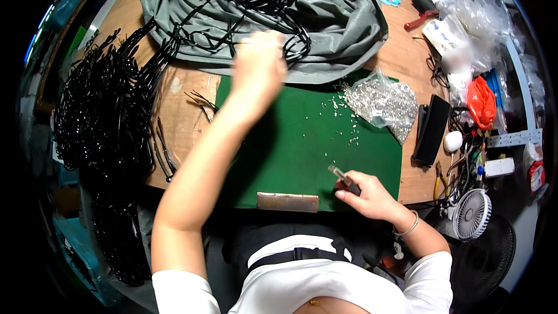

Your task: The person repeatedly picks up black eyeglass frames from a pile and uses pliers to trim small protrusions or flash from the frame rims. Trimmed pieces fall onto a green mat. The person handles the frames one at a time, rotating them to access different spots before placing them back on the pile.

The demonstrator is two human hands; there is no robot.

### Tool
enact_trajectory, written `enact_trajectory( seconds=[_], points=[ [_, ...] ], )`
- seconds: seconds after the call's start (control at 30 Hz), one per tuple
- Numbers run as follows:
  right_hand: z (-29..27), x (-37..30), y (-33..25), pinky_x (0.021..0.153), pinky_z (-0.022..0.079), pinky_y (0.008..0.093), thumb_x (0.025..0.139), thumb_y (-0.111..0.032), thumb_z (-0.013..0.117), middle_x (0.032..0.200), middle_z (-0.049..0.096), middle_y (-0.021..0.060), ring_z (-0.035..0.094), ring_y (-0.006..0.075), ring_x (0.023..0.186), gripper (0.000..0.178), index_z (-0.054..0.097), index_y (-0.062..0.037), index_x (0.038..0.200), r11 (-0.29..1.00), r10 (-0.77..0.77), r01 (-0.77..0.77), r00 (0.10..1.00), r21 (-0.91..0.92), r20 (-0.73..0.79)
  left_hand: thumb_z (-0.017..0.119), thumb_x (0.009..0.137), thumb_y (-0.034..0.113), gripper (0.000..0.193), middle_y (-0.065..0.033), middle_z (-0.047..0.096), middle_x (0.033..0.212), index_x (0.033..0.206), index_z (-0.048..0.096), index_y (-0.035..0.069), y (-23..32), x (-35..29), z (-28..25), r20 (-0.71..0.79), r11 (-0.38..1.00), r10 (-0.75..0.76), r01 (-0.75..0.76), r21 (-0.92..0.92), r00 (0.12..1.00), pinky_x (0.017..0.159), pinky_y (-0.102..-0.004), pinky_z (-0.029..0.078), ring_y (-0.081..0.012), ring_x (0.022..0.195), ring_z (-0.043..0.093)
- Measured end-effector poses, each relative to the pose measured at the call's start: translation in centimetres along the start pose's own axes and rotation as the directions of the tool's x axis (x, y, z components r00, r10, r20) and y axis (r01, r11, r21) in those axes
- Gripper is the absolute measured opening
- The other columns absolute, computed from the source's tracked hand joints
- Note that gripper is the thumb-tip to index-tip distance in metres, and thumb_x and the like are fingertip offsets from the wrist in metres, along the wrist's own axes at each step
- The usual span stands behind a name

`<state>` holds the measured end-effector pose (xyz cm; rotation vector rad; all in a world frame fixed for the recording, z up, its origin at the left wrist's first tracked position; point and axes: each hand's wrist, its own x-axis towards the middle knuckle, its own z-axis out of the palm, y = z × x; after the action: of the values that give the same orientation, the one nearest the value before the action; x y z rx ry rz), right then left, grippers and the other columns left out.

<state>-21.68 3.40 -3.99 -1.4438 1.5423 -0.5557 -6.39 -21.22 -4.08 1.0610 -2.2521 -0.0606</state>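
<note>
My left hand point(258, 67) is stretched forward over the front edge of a grey cloth point(337, 29). Motion smears its fingers, so I cannot tell whether they grip the thin black cords point(215, 38) beside them. My right hand point(372, 195) is closed around a small dark-handled tool point(349, 183) with a pale metal tip, held above the right front of a green mat point(279, 145). A clear plastic bag of small silvery pieces point(383, 102) lies on the mat's far right, with several loose pieces spilled beside it.
A glossy black bundle of cords point(104, 104) hangs over the table's left side. At the front edge sits a flat metal strip point(288, 202). On the right are a black case point(431, 131), yellow-handled pliers point(439, 181), a small white fan point(471, 214) and an orange-red bag point(481, 103).
</note>
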Motion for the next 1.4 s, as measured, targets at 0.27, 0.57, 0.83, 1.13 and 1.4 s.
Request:
enact_trajectory(
  seconds=[0.27, 0.57, 0.83, 1.13, 1.4],
  points=[
    [-0.2, 1.2, -0.2, 0.065, 0.045, 0.0385, 0.073, -0.015, 0.060, 0.076, 0.054, 0.0167, 0.055, 0.0331, 0.074, 0.019, 0.054, -0.0007, 0.083, 0.940, -0.190, 0.211, 0.976, -0.269, 0.103, 0.047, 0.081, 0.005, 0.011, -0.0155, 0.059, 0.078, 0.088, 0.055, 0.005, -3.5, -1.9, -0.9, 0.088, 0.998, 0.025, -0.029, 0.050, 0.996, 0.063, -0.0390, 0.046, -0.0332, 0.077, 0.057],
    [0.7, 1.7, 0.6, 0.063, 0.044, 0.0355, 0.068, -0.006, 0.057, 0.102, 0.048, 0.0162, 0.055, 0.0276, 0.072, 0.043, 0.045, 0.0066, 0.107, 0.649, -0.283, 0.119, 0.955, -0.751, -0.093, 0.048, 0.086, 0.017, 0.014, -0.0102, 0.060, 0.079, 0.086, 0.055, 0.005, 1.2, 0.5, -6.0, -0.145, 0.980, -0.087, 0.059, -0.188, 0.986, 0.062, -0.0356, 0.045, -0.0268, 0.071, 0.058],
    [-1.2, 2.2, -0.5, 0.065, 0.045, 0.0410, 0.072, -0.008, 0.056, 0.074, 0.054, 0.0174, 0.055, 0.0343, 0.072, 0.014, 0.051, 0.0004, 0.082, 0.902, -0.162, 0.099, 0.980, -0.419, -0.115, 0.057, 0.079, 0.021, 0.022, -0.0166, 0.058, 0.078, 0.090, 0.051, 0.002, -0.8, -5.5, 1.0, 0.330, 0.999, -0.010, 0.000, 0.032, 0.944, 0.066, -0.0406, 0.044, -0.0344, 0.077, 0.055],
    [0.9, 4.4, 1.5, 0.064, 0.042, 0.0418, 0.070, -0.004, 0.055, 0.072, 0.052, 0.0189, 0.053, 0.0372, 0.072, 0.010, 0.050, 0.0010, 0.078, 0.910, -0.079, -0.001, 0.982, -0.415, -0.174, 0.044, 0.089, 0.025, 0.026, -0.0053, 0.060, 0.083, 0.100, 0.051, 0.002, -0.1, 0.8, -9.6, 0.536, -0.131, -0.057, 0.526, -0.840, 0.842, 0.051, -0.0209, 0.041, -0.0076, 0.060, 0.047],
    [-0.6, 3.8, 1.5, 0.065, 0.044, 0.0424, 0.070, -0.006, 0.054, 0.075, 0.054, 0.0190, 0.055, 0.0363, 0.072, 0.014, 0.050, 0.0018, 0.081, 0.966, 0.048, -0.062, 0.997, -0.249, -0.063, 0.060, 0.071, -0.002, 0.062, -0.0168, 0.057, 0.094, 0.122, 0.024, -0.003, 8.5, -11.3, -13.6, 0.516, -0.075, -0.138, 0.511, -0.856, 0.845, 0.054, -0.0185, 0.043, -0.0107, 0.064, 0.053]
  ],
)
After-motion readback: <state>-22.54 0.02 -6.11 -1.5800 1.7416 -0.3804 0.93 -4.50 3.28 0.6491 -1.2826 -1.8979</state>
